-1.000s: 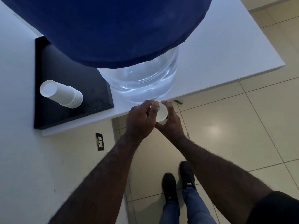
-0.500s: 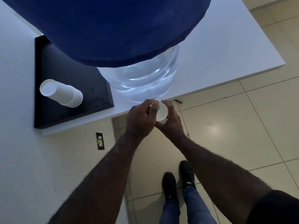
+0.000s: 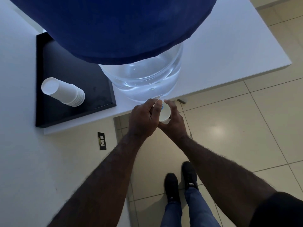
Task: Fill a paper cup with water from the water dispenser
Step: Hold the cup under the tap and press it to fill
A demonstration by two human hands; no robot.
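Right hand [image 3: 174, 121] cups the paper cup [image 3: 164, 114] under the tap [image 3: 162, 106] — left hand [image 3: 144, 118] pinches it; nothing shifted in 1 second — filling likely continues.

**Office or break-room water corner**

A large clear water bottle under a dark blue cloth cover [image 3: 142, 79] stands on a plain white table [image 3: 229, 51], beside a stack of white paper cups [image 3: 65, 91] on a black rectangular tray [image 3: 49, 115]; glossy beige floor tiles [image 3: 237, 125] and a black wall socket [image 3: 102, 141] complete it
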